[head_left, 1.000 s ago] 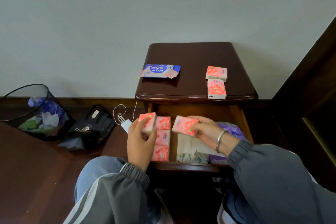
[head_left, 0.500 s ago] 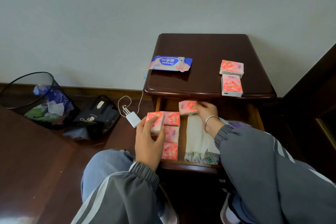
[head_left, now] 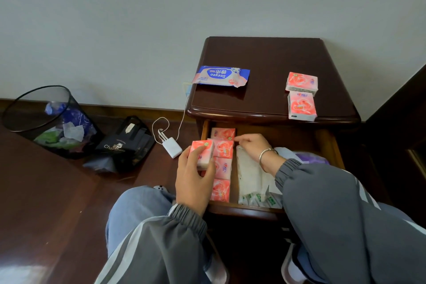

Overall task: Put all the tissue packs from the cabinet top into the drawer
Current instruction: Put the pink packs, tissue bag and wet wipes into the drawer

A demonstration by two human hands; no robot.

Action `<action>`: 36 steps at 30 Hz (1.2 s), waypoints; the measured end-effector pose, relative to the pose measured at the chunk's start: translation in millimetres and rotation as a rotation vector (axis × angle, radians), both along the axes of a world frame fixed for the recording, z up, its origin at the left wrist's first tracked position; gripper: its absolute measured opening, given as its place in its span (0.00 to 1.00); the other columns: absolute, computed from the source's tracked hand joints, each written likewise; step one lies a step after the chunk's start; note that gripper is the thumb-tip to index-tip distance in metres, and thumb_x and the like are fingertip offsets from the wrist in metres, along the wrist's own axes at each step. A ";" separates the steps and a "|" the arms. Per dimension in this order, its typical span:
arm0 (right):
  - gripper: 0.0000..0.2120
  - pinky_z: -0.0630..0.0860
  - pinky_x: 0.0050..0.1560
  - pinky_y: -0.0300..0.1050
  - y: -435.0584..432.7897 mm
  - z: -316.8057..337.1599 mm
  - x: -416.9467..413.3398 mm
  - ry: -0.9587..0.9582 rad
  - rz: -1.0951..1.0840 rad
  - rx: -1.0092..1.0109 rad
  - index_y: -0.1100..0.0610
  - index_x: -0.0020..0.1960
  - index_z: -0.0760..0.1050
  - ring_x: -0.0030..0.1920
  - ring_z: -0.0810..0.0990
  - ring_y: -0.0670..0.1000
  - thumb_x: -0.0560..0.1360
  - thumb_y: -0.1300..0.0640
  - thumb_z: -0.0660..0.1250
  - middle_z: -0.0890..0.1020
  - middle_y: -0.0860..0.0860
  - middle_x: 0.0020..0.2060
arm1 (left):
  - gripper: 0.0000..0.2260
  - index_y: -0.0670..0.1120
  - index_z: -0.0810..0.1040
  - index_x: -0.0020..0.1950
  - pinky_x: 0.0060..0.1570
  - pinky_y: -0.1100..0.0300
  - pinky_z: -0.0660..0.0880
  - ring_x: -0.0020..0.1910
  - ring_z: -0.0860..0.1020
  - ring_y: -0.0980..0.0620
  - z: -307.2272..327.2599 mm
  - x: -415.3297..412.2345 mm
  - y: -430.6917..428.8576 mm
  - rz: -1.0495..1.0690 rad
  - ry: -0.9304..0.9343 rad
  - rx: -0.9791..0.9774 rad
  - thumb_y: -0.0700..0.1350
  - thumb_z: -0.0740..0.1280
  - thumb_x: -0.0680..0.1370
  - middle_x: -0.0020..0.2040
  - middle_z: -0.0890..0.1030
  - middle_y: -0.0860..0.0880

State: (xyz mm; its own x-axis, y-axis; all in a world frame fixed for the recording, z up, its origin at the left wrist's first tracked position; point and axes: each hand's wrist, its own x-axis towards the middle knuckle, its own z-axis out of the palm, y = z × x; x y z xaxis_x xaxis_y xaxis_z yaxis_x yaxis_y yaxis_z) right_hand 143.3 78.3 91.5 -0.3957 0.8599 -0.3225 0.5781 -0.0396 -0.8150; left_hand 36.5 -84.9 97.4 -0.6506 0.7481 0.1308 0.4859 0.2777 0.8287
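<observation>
The left hand (head_left: 194,182) has its grip closed around a pink tissue pack (head_left: 202,154), thumb on the near face and fingers wrapped over the side, holding it raised above the left edge of the open drawer (head_left: 242,211). The right hand (head_left: 252,148) reaches into the drawer with its fingers loosely curled, fingertips touching the pack at the back of the drawer (head_left: 223,133); it clasps nothing. That pack heads a column of pink packs (head_left: 222,168) running toward 6 o'clock along the drawer's left side, beside a white plastic-wrapped bundle (head_left: 251,177). On the cabinet top (head_left: 265,60), two pink packs (head_left: 301,95) lie touching one another at about 3 o'clock, and a blue wet-wipe pack (head_left: 221,75) lies at about 9 o'clock.
</observation>
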 end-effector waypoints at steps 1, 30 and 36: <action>0.16 0.67 0.43 0.21 -2.5 1.8 -0.7 -0.011 0.035 -0.002 0.56 0.59 0.80 0.58 0.76 0.47 0.78 0.63 0.58 0.80 0.49 0.58 | 0.17 0.54 0.74 0.65 0.58 0.64 0.68 0.65 0.70 0.56 0.6 0.3 0.3 -0.003 0.001 -0.005 0.49 0.67 0.76 0.67 0.70 0.51; 0.07 0.76 0.47 0.42 -4.4 11.9 26.7 0.530 -0.463 -0.319 0.62 0.49 0.76 0.47 0.79 0.54 0.72 0.66 0.70 0.80 0.63 0.53 | 0.31 0.44 0.52 0.78 0.71 0.51 0.59 0.75 0.58 0.45 1.4 2.5 9.6 -0.057 0.064 -0.384 0.54 0.60 0.79 0.77 0.56 0.44; 0.10 0.78 0.48 0.43 11.6 -4.7 10.9 0.636 -0.545 -0.335 0.65 0.54 0.77 0.45 0.80 0.54 0.74 0.68 0.66 0.81 0.55 0.43 | 0.30 0.59 0.46 0.77 0.59 0.47 0.72 0.69 0.67 0.41 -1.9 4.8 11.7 -0.239 0.144 -0.582 0.57 0.57 0.79 0.78 0.49 0.47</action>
State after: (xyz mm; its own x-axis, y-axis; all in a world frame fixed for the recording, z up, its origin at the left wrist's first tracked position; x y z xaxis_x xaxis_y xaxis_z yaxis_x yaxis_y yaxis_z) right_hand 154.2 89.9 86.9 -0.1502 0.8807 -0.4493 -0.1463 -0.4692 -0.8709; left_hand 41.3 -73.3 95.5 -0.4635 0.8450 -0.2665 0.6852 0.5326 0.4969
